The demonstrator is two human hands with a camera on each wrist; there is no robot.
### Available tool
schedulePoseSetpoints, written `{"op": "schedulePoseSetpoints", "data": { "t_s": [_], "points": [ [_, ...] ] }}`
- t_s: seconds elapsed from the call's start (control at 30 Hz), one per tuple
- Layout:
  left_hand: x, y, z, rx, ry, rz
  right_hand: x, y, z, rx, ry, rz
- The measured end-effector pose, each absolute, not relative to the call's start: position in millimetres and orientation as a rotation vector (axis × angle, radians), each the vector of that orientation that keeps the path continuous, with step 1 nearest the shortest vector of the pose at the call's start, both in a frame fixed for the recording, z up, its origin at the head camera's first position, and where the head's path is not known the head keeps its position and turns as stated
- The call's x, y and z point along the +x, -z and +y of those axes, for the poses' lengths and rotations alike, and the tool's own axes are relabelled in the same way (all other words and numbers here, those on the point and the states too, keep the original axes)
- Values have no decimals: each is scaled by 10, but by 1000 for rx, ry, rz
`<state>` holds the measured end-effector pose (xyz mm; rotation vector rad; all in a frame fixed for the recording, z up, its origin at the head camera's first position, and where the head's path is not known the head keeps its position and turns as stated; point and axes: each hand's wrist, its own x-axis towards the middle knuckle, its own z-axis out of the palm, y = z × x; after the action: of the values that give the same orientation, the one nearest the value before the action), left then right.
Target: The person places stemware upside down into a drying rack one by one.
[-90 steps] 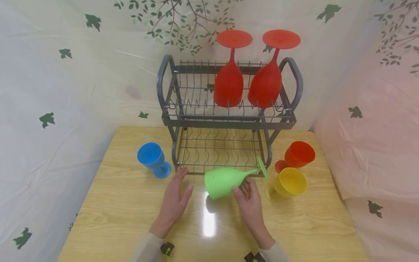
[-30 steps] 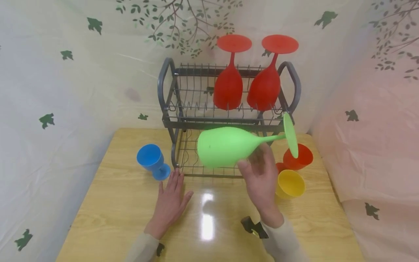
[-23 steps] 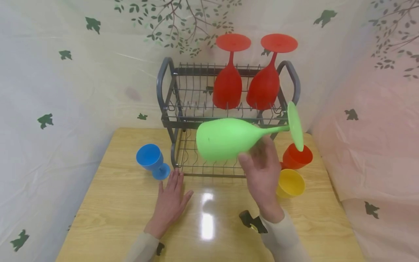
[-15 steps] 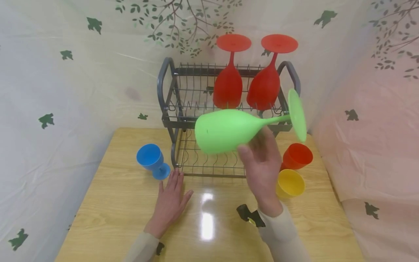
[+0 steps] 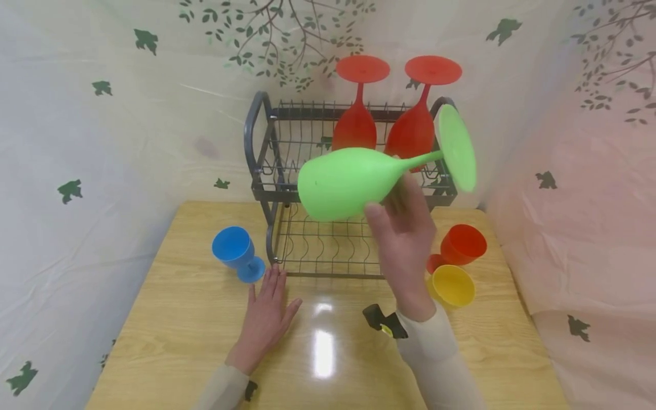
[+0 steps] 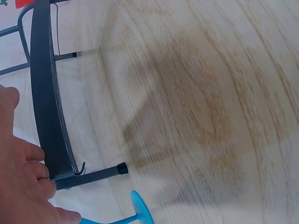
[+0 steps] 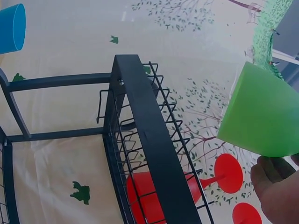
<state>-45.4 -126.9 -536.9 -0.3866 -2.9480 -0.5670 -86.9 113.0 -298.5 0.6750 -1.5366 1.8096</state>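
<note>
A green plastic wine glass [image 5: 348, 182] lies on its side in the air, its bowl to the left and its foot to the right. My right hand [image 5: 407, 245] grips it from below, near where bowl meets stem. It hangs in front of the upper tier of a dark two-tier dish rack [image 5: 277, 195]. Two red wine glasses [image 5: 355, 122] stand upside down in that tier, partly hidden by the green one. My left hand [image 5: 263, 319] rests on the table with fingers straight, the fingertips close to the rack's lower left corner and the blue goblet [image 5: 234, 248].
A red goblet [image 5: 463, 245] and a yellow goblet [image 5: 452, 286] stand on the wooden table [image 5: 169, 341], right of the rack. A pale patterned cloth [image 5: 215, 85] hangs behind and at both sides. The rack's lower tier [image 5: 328, 245] shows bare wires.
My right hand has raised the green wine glass from the table's level by the lower tier to the upper tier. My left hand has flattened onto the table and stayed there.
</note>
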Motion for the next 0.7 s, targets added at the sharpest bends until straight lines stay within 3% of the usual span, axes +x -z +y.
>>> {"op": "schedulePoseSetpoints", "data": {
  "t_s": [0.7],
  "points": [
    [-456, 5402, -1259, -402, 546, -2921, -1198, 2700, 980, 741, -1637, -1612]
  ]
}}
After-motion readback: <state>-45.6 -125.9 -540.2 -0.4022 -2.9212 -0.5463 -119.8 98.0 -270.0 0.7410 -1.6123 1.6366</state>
